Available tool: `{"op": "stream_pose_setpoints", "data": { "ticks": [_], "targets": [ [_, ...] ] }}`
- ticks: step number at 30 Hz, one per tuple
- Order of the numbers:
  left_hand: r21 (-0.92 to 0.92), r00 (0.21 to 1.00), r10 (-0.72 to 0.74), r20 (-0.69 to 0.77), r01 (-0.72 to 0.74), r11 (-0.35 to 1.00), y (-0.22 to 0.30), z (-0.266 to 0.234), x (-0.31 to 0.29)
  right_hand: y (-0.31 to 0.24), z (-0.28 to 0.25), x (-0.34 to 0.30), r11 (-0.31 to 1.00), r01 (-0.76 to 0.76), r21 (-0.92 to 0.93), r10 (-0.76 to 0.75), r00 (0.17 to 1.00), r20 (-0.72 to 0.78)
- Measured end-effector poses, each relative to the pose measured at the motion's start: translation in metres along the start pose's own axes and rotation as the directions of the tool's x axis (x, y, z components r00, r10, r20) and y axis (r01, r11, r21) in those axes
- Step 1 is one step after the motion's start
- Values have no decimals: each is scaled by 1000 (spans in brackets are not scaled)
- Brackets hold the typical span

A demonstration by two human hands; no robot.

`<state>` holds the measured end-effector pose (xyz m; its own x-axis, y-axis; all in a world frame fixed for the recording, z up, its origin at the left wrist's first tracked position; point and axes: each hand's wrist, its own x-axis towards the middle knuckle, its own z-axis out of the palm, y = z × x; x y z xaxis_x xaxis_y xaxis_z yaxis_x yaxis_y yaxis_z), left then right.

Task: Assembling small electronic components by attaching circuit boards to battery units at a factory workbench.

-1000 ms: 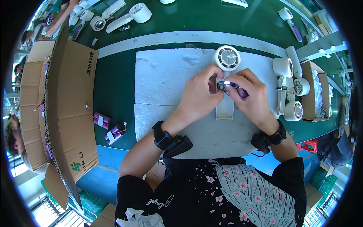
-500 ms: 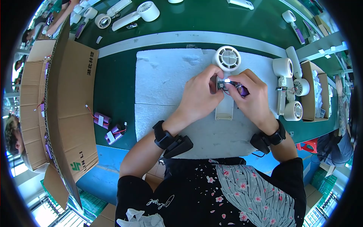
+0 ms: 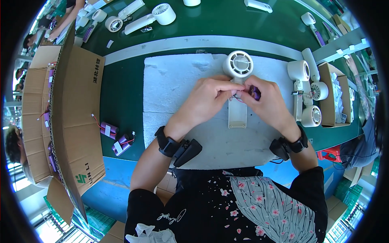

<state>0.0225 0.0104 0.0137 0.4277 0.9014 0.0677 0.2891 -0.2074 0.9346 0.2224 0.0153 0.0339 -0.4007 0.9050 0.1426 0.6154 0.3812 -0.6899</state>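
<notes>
A white handheld fan lies on the foam mat with its round head point(image 3: 238, 65) at the far end and its open handle shell point(image 3: 237, 117) pointing toward me. Over the top of the handle my two hands meet, fingertips nearly touching. My right hand point(image 3: 265, 99) is closed round a purple battery cell point(image 3: 255, 92), its thumb and index finger pinched together. My left hand point(image 3: 206, 97) pinches at the same spot; fingers hide what is in them. Thin red wires point(image 3: 240, 99) show just below the fingertips.
The white foam mat point(image 3: 174, 93) covers the bench before me. Left are two purple battery packs point(image 3: 108, 129) and a tall cardboard box point(image 3: 87, 121). Several fan parts point(image 3: 299, 71) stand right, beside a carton point(image 3: 333, 97). More fans point(image 3: 163, 14) lie beyond the metal rail. Another person's arm point(image 3: 65, 22) shows far left.
The bright light between my hands is no longer visible. My left fingers have come over toward the right fingertips and now pinch there. The whole view has shifted slightly.
</notes>
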Motion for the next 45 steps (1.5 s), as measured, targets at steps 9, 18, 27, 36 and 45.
{"op": "stream_pose_setpoints", "data": {
  "ticks": [9,18,27,36,45],
  "targets": [
    [-88,999,42,-11,-42,995,-8,-13,-9,3,-23,0,838,-209,504,-7,919,393],
    [-183,986,-119,-113,97,978,-11,-17,-9,-1,-23,4,991,-131,-17,132,984,123],
    [-148,972,-88,-219,56,987,-11,-9,-9,1,-18,-4,933,295,-207,-283,955,84],
    [-54,983,-97,-153,90,994,-7,-12,-8,-3,-15,-7,860,317,-400,-306,947,92],
    [-152,983,-85,-161,60,987,-7,-14,-11,0,-22,-6,931,291,-219,-270,955,119]
  ]
}}
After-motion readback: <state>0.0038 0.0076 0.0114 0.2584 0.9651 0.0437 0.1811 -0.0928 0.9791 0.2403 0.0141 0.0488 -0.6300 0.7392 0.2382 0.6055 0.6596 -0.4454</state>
